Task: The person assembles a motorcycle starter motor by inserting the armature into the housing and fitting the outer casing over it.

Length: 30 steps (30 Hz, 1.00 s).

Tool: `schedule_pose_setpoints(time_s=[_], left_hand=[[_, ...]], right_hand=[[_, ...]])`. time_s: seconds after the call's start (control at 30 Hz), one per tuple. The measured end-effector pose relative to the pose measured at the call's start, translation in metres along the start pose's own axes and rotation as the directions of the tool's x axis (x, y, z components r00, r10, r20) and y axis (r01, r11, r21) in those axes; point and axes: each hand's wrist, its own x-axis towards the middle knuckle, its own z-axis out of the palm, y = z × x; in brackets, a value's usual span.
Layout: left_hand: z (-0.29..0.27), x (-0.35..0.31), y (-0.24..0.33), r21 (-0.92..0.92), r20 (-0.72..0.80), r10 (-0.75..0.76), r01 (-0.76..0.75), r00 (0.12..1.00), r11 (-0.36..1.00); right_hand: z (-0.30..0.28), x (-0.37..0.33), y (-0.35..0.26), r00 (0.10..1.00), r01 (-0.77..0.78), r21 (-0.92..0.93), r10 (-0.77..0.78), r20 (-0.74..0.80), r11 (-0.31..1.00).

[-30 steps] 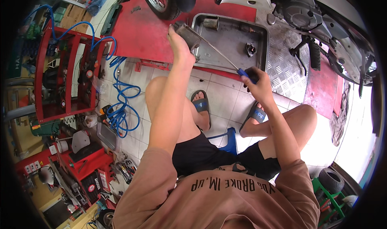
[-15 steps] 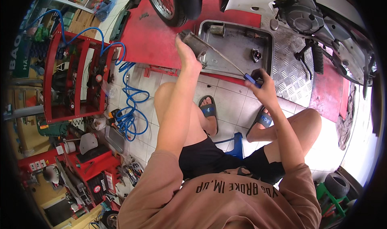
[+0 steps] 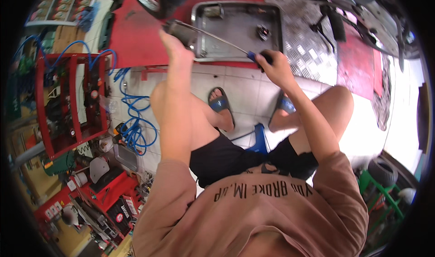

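Note:
Over the tray's left end, my left hand [image 3: 176, 48] is wrapped around a grey cylindrical metal part [image 3: 185, 34]; its fingers are mostly hidden behind the part. My right hand [image 3: 275, 67] grips a long screwdriver [image 3: 219, 38] by its blue and black handle. The thin shaft slants up and left across the tray, and its tip meets the far end of the cylindrical part. Whether the tip sits in a screw cannot be made out. In the metal tray [image 3: 282, 39] lie another short metal cylinder [image 3: 213, 11] and a small black and silver part [image 3: 263, 32].
Beyond the tray, a motorcycle wheel [image 3: 147, 1] stands on the red platform [image 3: 136, 39]. Patterned metal plate [image 3: 301, 44] lies right of the tray. To the left are a red shelf cart [image 3: 74, 103] and a coiled blue hose [image 3: 136, 132]. A blue stool [image 3: 259, 139] shows between my legs.
The whole view has shifted, so the scene sits farther left and higher. My right hand has swung the screwdriver handle slightly away from me; the left hand keeps its hold on the cylindrical part.

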Motion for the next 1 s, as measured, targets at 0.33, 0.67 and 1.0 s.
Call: schedule_pose_setpoints(time_s=[0.33, 0.67, 1.0], left_hand=[[0.002, -0.008, 0.004, -0.032, 0.046, -0.024, 0.025, 0.999, 0.999], [0.001, -0.002, 0.0, -0.017, 0.012, -0.025, 0.025, 1.0, 1.0], [0.004, -0.011, -0.002, -0.065, 0.026, -0.016, 0.018, 1.0, 0.998]], right_hand=[[-0.004, 0.001, -0.004, 0.985, -0.165, 0.021, 0.163, 0.063, 0.986], [-0.002, -0.001, -0.009, 0.999, -0.033, -0.016, 0.033, 0.015, 0.999], [-0.001, -0.002, -0.005, 0.999, -0.043, -0.068, 0.044, 0.013, 0.997]])
